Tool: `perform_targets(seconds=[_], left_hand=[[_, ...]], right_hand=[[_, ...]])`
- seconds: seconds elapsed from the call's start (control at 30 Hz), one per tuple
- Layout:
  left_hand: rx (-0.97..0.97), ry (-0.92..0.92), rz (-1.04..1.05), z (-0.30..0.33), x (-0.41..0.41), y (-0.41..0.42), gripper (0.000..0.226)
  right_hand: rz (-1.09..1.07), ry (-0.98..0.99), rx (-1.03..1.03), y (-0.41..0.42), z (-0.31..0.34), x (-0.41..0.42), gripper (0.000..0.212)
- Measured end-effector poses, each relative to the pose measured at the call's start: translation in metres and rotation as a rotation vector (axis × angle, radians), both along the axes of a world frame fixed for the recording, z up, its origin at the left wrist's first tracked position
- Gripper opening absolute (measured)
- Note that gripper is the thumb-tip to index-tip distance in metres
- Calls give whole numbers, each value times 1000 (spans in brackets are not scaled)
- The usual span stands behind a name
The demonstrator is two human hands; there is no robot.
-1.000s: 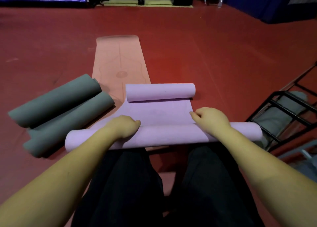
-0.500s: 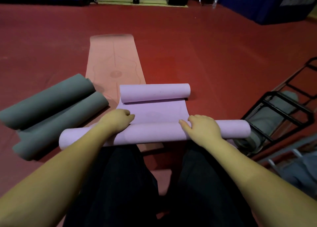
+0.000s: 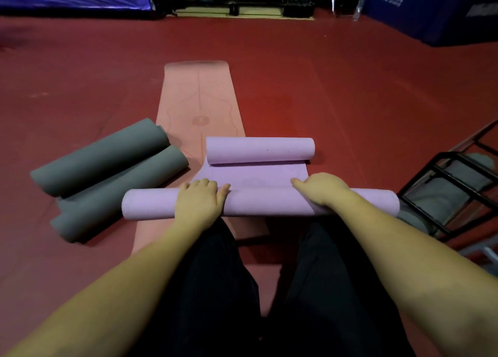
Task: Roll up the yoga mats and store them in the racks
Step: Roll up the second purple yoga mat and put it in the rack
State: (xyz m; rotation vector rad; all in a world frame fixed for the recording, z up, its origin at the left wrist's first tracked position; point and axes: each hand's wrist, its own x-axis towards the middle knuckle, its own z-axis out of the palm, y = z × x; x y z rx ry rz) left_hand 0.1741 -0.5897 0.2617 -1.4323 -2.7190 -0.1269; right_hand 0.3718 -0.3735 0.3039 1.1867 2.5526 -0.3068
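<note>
You have both hands on the near roll (image 3: 258, 202) of the purple mat (image 3: 253, 174), spread apart so the push goes on evenly and the roll keeps square instead of coning to one side. Your left hand (image 3: 199, 200) lies over the top of the roll with fingers curled forward over its front edge, thumb beside them; your right hand (image 3: 322, 189) drapes over it the same way, fingers curved down the far side. Both press and wrap the roll more than they clutch it.

The mat's far end has curled into its own roll (image 3: 260, 150), and only a short flat strip lies between the two, so I judge the rolling close to done. The purple mat sits across a pink mat (image 3: 198, 106) that lies flat, running away from you, not yet rolled.

To your left, two grey rolls (image 3: 107, 173) lie side by side at an angle, touching, waiting for storage. To your right stands the black wire rack (image 3: 442, 192), with a grey roll (image 3: 436, 197) already inside; the near roll's right end reaches just beside it.

Everything rests on a red floor (image 3: 336, 82). Along the far wall you have blue padding (image 3: 431, 9) and dark equipment, too dim to name.
</note>
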Motion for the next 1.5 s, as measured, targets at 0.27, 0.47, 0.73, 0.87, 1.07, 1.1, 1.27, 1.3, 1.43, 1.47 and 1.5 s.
perform_targets(seconds=[0.27,0.47,0.73,0.87,1.07,1.1,1.27,1.3,1.43,1.47,1.5], left_hand=[[75,27,-95,28,1,12,73],[-148,-96,-28,44,8,8,63],[-368,-371,37,51,-9,21,59],[-447,-468,53,58,-12,36,53],[-428,-617,60,45,-27,54,45],[-421,-622,51,44,-27,56,45],[-322,-434,47,48,-15,46,48],[-212,-326,19,46,-15,42,48],[151,-148,36,32,-7,19,53],[147,-102,23,23,-2,13,54],[136,-69,2,14,5,6,53]], right_hand=[[-72,-31,-134,-5,29,15,69],[-114,-85,-395,-5,35,24,65],[72,220,-1,-16,8,30,51],[100,216,232,-34,-6,40,54],[91,249,399,-50,-20,48,65],[79,261,408,-49,-21,46,63],[44,222,409,-32,-18,28,56],[37,212,374,-28,-18,25,54],[22,148,246,-17,-13,11,59],[17,128,213,-13,-12,9,61],[13,105,179,-10,-11,7,62]])
